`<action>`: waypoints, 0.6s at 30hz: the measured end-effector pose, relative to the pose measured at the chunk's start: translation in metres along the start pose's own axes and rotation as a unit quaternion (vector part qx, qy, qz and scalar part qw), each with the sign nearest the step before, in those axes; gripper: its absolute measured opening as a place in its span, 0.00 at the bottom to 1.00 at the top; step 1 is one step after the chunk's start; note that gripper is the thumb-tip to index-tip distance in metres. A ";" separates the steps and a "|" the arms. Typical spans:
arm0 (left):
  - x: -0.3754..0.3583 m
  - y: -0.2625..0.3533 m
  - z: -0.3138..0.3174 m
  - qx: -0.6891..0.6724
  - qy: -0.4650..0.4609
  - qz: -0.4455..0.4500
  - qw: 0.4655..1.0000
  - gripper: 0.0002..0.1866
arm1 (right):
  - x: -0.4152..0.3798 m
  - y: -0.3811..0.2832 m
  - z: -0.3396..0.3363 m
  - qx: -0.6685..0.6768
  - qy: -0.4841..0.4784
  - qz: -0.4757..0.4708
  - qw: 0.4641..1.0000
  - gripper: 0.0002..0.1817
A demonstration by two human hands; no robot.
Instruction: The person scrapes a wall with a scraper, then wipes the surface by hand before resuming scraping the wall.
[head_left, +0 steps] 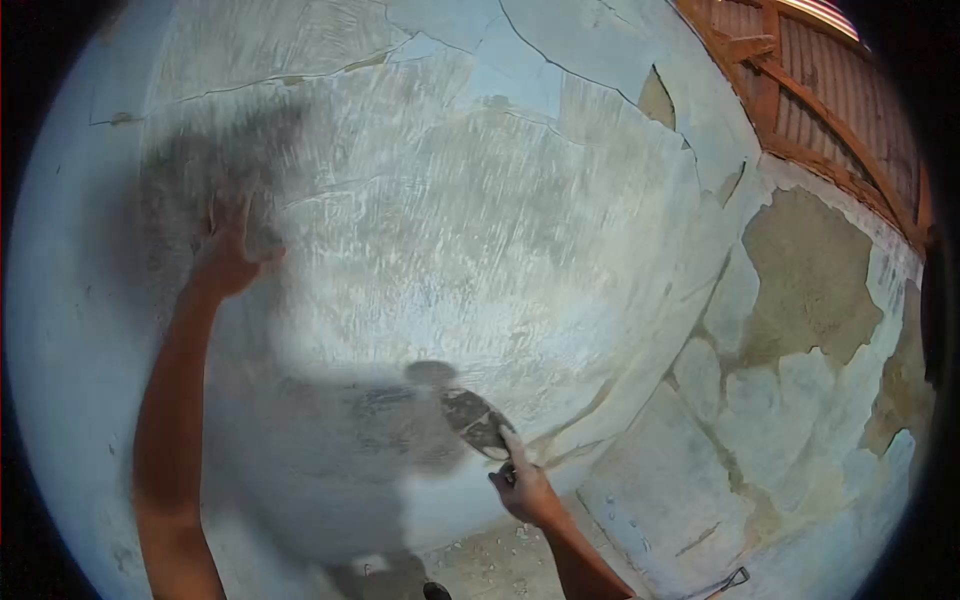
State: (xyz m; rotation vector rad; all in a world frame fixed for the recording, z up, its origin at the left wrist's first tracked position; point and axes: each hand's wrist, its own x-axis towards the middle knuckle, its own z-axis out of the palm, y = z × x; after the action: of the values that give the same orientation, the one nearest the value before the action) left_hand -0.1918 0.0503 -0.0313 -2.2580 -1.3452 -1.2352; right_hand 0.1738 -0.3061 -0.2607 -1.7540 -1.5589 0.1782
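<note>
A head-worn camera looks at a pale blue painted wall (480, 200) with cracked, flaking paint. The person's right hand (522, 487), low and right of centre, is closed around the handle of a scraper (478, 420), forefinger stretched along it toward the blade. The broad, flat blade is dark and crusted with dried residue, and lies against the wall at the lower edge of a large scraped patch. The left hand (232, 255) is raised higher up on the left, fingers spread, palm flat on the wall, holding nothing.

The scraper looks light and rigid, likely a thin metal blade with some spring in it; the handle seems the natural place to grip, with a finger near the blade for pressure. Its edge could gouge the surface if tilted steeply.

The scraped patch is chalky grey-white, streaked with fine diagonal marks. Around it the paint stands in brittle, curled sheets split by long cracks. To the right, bare patches (810, 270) show tan-brown plaster with ragged outlines. At top right runs a reddish-brown wooden frame (800, 110) with slats. Shadows of the person's head and arms fall across the lower wall. Small flakes (500, 560) litter the floor below.
</note>
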 end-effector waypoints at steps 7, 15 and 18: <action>0.021 0.032 0.010 0.080 -0.094 -0.125 0.984 0.78 | -0.002 0.006 -0.032 -0.024 0.072 0.088 0.993 0.49; 0.024 0.021 0.021 0.108 -0.180 -0.180 0.961 0.85 | 0.059 -0.013 -0.073 -0.063 0.109 0.054 0.991 0.43; 0.025 0.015 0.031 0.095 -0.175 -0.178 0.964 0.85 | 0.117 -0.039 -0.108 -0.104 0.193 -0.015 0.976 0.39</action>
State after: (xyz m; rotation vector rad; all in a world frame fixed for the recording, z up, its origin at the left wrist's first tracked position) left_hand -0.1571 0.0748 -0.0282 -2.2326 -1.9748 -0.7685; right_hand 0.2325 -0.2508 -0.1173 -1.7914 -1.3524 -0.3348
